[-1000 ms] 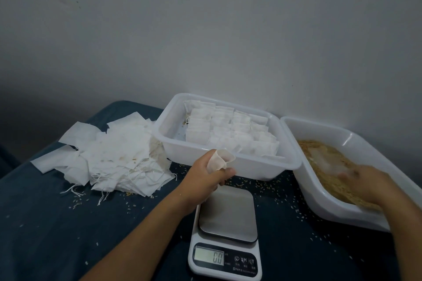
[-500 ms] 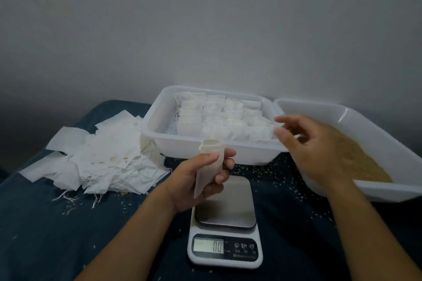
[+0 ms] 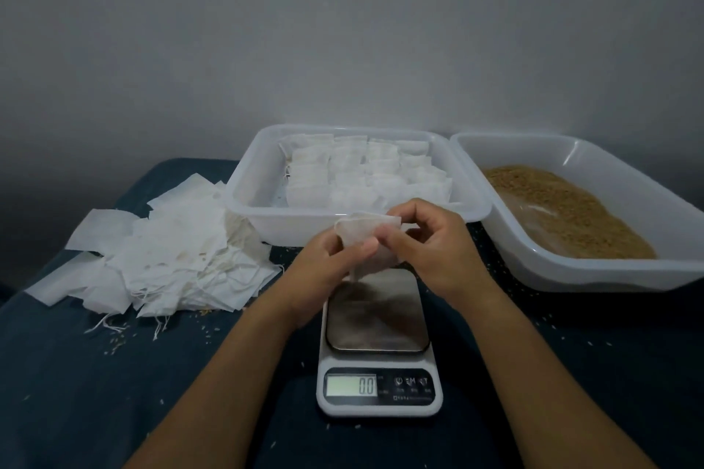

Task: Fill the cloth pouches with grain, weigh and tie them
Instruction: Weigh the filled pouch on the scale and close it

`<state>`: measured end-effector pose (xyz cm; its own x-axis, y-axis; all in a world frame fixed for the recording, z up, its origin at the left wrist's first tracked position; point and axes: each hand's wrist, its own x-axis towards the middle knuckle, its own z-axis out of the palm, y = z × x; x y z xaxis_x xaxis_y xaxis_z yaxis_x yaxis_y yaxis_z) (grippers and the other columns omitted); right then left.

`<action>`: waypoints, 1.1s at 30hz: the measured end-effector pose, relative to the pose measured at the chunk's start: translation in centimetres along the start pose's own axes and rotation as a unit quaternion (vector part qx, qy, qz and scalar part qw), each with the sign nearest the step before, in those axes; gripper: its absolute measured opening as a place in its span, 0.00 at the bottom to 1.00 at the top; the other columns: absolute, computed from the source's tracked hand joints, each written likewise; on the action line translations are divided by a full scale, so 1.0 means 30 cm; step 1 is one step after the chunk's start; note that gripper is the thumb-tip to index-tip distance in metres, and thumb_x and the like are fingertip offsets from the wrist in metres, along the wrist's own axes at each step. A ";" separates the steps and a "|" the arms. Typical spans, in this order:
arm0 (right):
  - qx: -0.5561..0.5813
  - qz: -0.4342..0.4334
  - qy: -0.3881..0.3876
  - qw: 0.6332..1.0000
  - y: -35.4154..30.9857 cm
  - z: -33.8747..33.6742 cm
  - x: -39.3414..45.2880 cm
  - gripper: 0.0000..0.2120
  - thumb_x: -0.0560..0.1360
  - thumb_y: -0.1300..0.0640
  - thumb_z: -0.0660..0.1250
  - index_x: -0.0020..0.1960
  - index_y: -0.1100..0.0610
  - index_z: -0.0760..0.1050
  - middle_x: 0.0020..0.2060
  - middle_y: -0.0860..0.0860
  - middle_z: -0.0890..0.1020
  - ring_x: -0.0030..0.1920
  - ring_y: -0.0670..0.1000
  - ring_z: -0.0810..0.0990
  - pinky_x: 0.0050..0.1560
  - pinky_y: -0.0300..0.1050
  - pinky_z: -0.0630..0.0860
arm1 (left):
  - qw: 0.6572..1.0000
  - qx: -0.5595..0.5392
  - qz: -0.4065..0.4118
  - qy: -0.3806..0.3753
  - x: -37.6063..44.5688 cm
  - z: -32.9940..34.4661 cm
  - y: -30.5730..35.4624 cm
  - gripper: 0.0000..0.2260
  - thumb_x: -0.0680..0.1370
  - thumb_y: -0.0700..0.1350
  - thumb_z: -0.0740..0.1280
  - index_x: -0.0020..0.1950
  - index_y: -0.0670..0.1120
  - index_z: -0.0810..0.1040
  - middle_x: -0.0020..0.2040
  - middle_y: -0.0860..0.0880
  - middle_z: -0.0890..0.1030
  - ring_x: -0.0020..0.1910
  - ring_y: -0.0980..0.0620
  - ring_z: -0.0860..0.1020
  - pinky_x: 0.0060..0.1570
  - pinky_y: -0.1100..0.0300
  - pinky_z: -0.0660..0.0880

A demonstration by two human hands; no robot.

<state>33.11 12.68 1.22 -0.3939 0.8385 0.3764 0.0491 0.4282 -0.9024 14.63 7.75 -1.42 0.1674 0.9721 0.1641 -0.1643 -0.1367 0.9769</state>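
A small white cloth pouch [image 3: 360, 230] is held above the kitchen scale [image 3: 377, 346], whose display reads 0.0. My left hand [image 3: 324, 270] grips the pouch from the left and below. My right hand [image 3: 430, 244] pinches its right side and mouth. Brown grain [image 3: 564, 209] lies in the white tub [image 3: 609, 274] at the right. A heap of flat white pouches [image 3: 160, 255] lies at the left on the dark cloth.
A white tub [image 3: 247, 198] behind the scale holds rows of several filled white pouches. Loose grains are scattered over the dark blue cloth [image 3: 76, 392] around the scale and the heap. A grey wall stands close behind the tubs.
My right hand left the grain tub, came across to the left and took hold of the pouch. My left hand turned the pouch upright over the scale.
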 end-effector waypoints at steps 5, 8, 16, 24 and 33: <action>-0.003 0.000 0.014 1.000 0.048 -0.022 -0.005 0.08 0.73 0.45 0.77 0.44 0.47 0.81 0.39 0.43 0.84 0.40 0.42 0.82 0.41 0.36 0.78 | 0.978 0.163 0.065 0.116 0.024 0.008 -0.043 0.08 0.82 0.48 0.70 0.59 0.52 0.86 0.53 0.50 0.88 0.54 0.49 0.86 0.55 0.52 0.82; 0.020 0.021 0.004 1.000 0.069 -0.044 -0.004 0.09 0.73 0.45 0.77 0.49 0.45 0.82 0.44 0.44 0.86 0.46 0.43 0.85 0.46 0.39 0.81 | 0.974 0.158 0.073 0.147 0.025 0.009 -0.046 0.06 0.81 0.50 0.70 0.53 0.53 0.87 0.47 0.48 0.88 0.47 0.49 0.86 0.48 0.57 0.82; -0.034 0.051 -0.002 0.998 0.098 -0.049 -0.006 0.05 0.80 0.57 0.74 0.48 0.58 0.81 0.43 0.53 0.88 0.46 0.54 0.87 0.53 0.56 0.85 | 0.973 0.155 0.072 0.153 0.033 0.000 -0.056 0.09 0.78 0.56 0.71 0.52 0.54 0.86 0.48 0.49 0.88 0.51 0.43 0.86 0.54 0.44 0.84; -0.069 0.030 0.004 0.997 0.098 -0.047 -0.017 0.05 0.80 0.53 0.74 0.50 0.54 0.81 0.43 0.49 0.88 0.44 0.49 0.87 0.46 0.47 0.83 | 0.977 0.167 0.063 0.113 0.029 -0.011 -0.073 0.08 0.76 0.53 0.74 0.54 0.58 0.86 0.49 0.52 0.88 0.49 0.52 0.86 0.50 0.56 0.82; -0.040 0.078 -0.054 0.995 0.094 -0.067 -0.028 0.08 0.78 0.57 0.75 0.55 0.51 0.80 0.45 0.48 0.89 0.44 0.51 0.89 0.42 0.44 0.84 | 0.984 0.154 0.029 0.089 0.026 -0.017 -0.063 0.09 0.77 0.45 0.72 0.56 0.54 0.87 0.51 0.51 0.88 0.51 0.51 0.87 0.49 0.60 0.82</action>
<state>35.43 13.85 -1.22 -0.4711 0.8581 0.2043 0.1888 0.3244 -0.9269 14.57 8.87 -3.21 -0.0115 0.9754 0.2202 0.1389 -0.2166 0.9663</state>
